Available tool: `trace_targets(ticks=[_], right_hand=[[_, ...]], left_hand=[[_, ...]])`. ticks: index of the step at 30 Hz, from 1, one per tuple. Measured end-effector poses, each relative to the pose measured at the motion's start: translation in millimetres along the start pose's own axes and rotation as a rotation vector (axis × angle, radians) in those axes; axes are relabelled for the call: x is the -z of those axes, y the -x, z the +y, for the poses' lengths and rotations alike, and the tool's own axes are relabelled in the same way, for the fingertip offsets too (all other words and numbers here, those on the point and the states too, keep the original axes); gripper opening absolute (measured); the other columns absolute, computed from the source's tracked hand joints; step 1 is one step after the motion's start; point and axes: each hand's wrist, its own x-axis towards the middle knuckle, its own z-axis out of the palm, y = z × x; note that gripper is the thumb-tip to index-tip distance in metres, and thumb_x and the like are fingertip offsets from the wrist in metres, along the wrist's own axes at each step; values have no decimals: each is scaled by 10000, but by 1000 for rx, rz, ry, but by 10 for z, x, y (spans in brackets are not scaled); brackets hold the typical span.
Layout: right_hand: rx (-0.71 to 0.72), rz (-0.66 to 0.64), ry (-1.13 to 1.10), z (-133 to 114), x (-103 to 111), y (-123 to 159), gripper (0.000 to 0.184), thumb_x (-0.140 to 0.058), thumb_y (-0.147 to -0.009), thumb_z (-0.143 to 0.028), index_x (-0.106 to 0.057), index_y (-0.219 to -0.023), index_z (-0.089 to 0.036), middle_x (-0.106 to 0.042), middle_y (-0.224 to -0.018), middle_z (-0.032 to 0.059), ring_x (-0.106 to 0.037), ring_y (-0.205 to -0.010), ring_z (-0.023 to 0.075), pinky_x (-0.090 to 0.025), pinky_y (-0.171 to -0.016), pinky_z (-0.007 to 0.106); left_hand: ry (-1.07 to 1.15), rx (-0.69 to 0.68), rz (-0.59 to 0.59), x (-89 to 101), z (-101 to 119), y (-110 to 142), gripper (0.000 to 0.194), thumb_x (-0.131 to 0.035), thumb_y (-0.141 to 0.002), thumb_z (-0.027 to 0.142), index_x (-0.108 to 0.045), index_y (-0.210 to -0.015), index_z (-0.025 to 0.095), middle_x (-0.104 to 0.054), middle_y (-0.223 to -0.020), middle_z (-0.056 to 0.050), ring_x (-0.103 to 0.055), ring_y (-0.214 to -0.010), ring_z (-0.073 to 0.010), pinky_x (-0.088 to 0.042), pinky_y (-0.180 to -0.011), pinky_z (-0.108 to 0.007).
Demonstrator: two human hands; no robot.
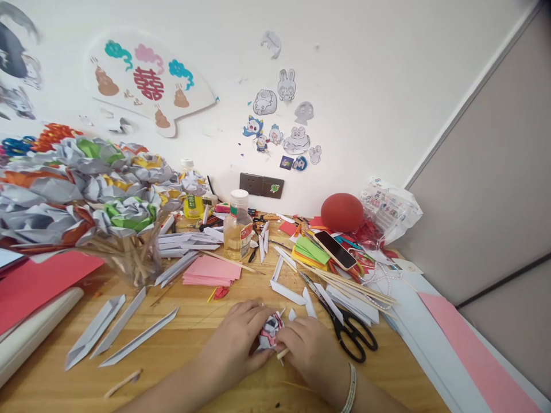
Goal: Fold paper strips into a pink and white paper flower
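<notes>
The left hand (236, 338) is cupping a folded paper piece (270, 332) over the wooden table (189, 330); the right hand (312, 349) is pinching a stick (282, 354) beside it. Shaping seems underway, the next move likely calling for steady pressure. Scissors (338, 324) are lying nearby.

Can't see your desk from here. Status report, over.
Left hand curled round paper piece. Right hand closed on stick beside it. Paper piece partly hidden by fingers. Scissors near right hand, nothing between hands and paper.
</notes>
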Motion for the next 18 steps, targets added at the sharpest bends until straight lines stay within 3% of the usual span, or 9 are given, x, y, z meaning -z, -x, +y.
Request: trace_targets(ticks=[5, 12, 15, 18], right_hand=[[127, -23, 37, 10, 114, -26, 382, -304, -978, -243, -557, -701, -170, -556, -583, 8, -443, -543, 155, -239, -509, 286], [364, -40, 166, 28, 215, -1, 193, -406, -916, -106, -597, -893, -93, -561, -566, 14, -482, -519, 152, -262, -486, 284], [342, 65, 136, 56, 238, 18, 139, -451, -907, -139, -585, -922, -105, -556, -545, -4, -469, -487, 140, -271, -474, 275], [254, 184, 99, 74, 267, 29, 104, -476, -893, -166, -571, -916, -131, -549, -530, -11, -452, -478, 139, -284, -480, 273]], left_hand=[[-19, 20, -23, 17, -5, 1, 502, -665, -696, 187, -521, -1177, 196, -652, -1133, -93, -528, -1092, -304, -421, -933, -464], [-10, 41, -29, 39, 25, 7, 486, -658, -697, 182, -530, -1166, 202, -658, -1116, -90, -525, -1097, -309, -424, -929, -475], [9, 82, -35, 58, 36, 10, 531, -678, -678, 191, -518, -1184, 186, -641, -1135, -110, -525, -1098, -308, -425, -934, -473], [47, 65, -58, 101, 26, 20, 676, -677, -671, 189, -413, -1294, 194, -564, -1257, -123, -489, -1155, -299, -394, -978, -474]])
